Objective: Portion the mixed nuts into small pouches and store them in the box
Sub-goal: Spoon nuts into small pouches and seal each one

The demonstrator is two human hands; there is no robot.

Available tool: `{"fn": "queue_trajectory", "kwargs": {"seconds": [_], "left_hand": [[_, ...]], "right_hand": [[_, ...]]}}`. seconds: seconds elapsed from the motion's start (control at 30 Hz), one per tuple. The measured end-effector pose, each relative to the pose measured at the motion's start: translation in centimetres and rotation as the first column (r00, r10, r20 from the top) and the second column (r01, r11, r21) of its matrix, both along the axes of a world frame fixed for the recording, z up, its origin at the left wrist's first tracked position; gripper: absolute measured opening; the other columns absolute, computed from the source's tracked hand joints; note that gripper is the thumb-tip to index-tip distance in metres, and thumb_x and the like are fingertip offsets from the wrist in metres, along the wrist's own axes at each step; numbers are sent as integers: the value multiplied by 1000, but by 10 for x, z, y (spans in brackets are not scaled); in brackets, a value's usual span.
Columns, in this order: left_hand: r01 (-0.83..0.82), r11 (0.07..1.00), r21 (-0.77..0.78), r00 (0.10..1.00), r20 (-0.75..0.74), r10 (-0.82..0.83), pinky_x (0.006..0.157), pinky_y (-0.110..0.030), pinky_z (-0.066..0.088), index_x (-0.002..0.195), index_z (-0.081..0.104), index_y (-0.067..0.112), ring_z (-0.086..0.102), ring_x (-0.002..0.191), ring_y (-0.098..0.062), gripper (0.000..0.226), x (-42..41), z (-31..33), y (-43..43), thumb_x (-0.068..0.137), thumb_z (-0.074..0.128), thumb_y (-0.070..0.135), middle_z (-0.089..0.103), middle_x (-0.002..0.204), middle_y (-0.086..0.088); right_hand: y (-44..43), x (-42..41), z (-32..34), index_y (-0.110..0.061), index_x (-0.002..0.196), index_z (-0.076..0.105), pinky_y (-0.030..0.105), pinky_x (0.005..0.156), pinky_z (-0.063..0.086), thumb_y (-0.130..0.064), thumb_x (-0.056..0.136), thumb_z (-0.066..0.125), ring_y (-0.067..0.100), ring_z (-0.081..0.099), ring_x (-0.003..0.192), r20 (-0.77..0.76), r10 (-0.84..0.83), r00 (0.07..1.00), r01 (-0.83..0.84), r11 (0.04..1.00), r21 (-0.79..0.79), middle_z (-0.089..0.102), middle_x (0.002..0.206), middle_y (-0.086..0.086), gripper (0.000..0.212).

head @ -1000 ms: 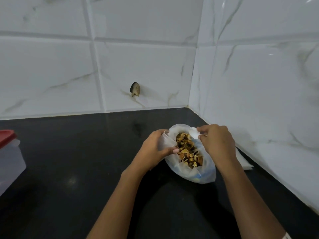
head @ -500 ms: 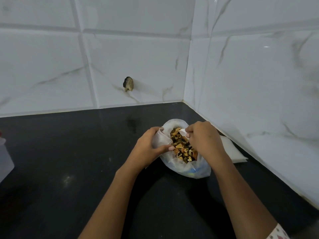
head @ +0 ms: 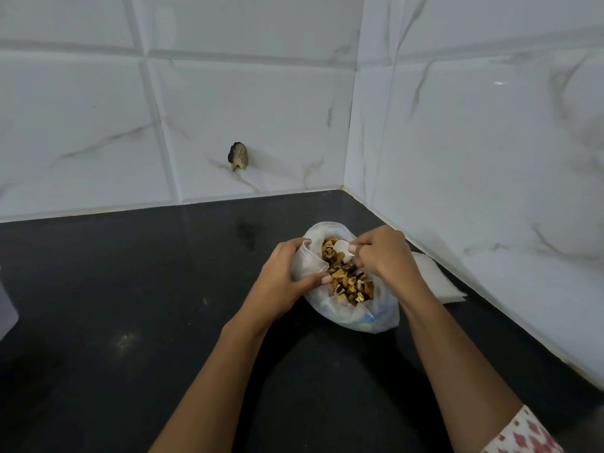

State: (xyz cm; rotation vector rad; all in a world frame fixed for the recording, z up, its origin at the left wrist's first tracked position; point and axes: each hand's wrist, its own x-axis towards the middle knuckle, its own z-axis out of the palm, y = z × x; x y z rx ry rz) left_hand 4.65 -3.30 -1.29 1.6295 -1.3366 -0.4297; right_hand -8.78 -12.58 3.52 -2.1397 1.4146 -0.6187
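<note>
The mixed nuts [head: 346, 276] are lying in an open plastic bag [head: 366, 317] on the black counter [head: 130, 289] near the tiled corner. The left hand [head: 281, 276] is curling its fingers round a small pouch [head: 305, 261] at the bag's left rim; the right hand [head: 382, 256] is pinching a white scoop [head: 342, 248] above the nuts.

Bag [head: 354, 310]: clear plastic, mouth open, between the left hand [head: 287, 277] and right hand [head: 384, 256].
Mixed nuts [head: 348, 277]: brown and tan, inside the bag.
Small pouch [head: 307, 263]: clear, open, gripped by the left hand.
White scoop [head: 342, 248]: pinched by the right hand, over the nuts.
</note>
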Motion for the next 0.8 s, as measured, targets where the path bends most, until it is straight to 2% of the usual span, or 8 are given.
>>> {"fn": "queue_trajectory", "kwargs": {"seconds": [0.1, 0.23, 0.33, 0.47, 0.53, 0.63, 0.73, 0.8], "left_hand": [[-13, 1000, -10, 1000, -8, 13, 92, -23, 40, 130, 42, 26, 43, 112, -4, 63, -1, 0, 0, 75, 73, 33, 40, 122, 14], [-35, 999, -36, 998, 47, 37, 92, -21, 36, 133, 40, 24, 39, 113, -1, 66, -4, -1, -2, 76, 72, 34, 38, 123, 15], [-39, 998, -57, 994, 102, 45, 90, -17, 32, 134, 40, 24, 37, 112, 1, 66, -7, -1, -3, 77, 72, 35, 36, 120, 17], [-71, 993, -90, 995, 66, 77, 83, -11, 33, 132, 42, 24, 39, 109, 1, 64, -7, -3, -2, 77, 73, 34, 38, 121, 15], [-78, 993, -91, 995, 62, 84, 83, -9, 34, 132, 43, 23, 40, 109, 0, 63, -6, -4, -2, 77, 73, 33, 39, 121, 14], [-71, 994, -82, 995, 71, 77, 75, -4, 34, 131, 42, 24, 40, 108, 1, 63, -5, -2, -2, 77, 73, 34, 38, 119, 16], [-59, 997, -56, 996, 59, 62, 79, -8, 34, 131, 43, 24, 40, 108, 0, 63, -4, 0, -2, 76, 73, 35, 38, 118, 16], [-46, 998, -34, 998, 41, 47, 86, -16, 35, 130, 44, 24, 41, 109, -1, 63, -2, 2, -1, 75, 74, 35, 39, 118, 15]], "right_hand": [[-3, -3, 0, -14, 103, 72, 35, 92, 48, -17, 88, 60, 25, 62, 100, 64, -41, 997, 36, 997, 63, 69, 105, 12, 20], [2, 3, -1, -16, 109, 70, 30, 83, 47, -17, 91, 54, 25, 62, 99, -104, 2, 995, -12, 996, -92, 68, 108, 8, 24], [4, 7, 0, -18, 109, 70, 30, 85, 46, -18, 91, 51, 26, 59, 103, -152, 20, 988, -45, 986, -158, 67, 112, 7, 26], [4, 1, 4, -17, 107, 71, 32, 89, 48, -20, 91, 56, 23, 63, 97, -77, 81, 994, -83, 996, -27, 70, 103, 9, 22], [4, 0, 3, -17, 106, 71, 30, 88, 47, -21, 91, 57, 22, 63, 97, -68, 85, 994, -85, 996, -3, 71, 102, 9, 21], [2, 3, 1, -16, 101, 72, 29, 86, 46, -21, 90, 57, 21, 63, 95, -51, 59, 997, -57, 998, 37, 72, 94, 8, 20], [0, 0, 2, -13, 103, 71, 34, 94, 47, -24, 91, 56, 18, 62, 97, -11, 78, 997, -76, 989, 126, 71, 82, 3, 22], [-2, -4, 3, -16, 103, 70, 33, 93, 48, -23, 92, 55, 19, 62, 97, -12, 102, 995, -99, 988, 118, 70, 90, 3, 20]]}}
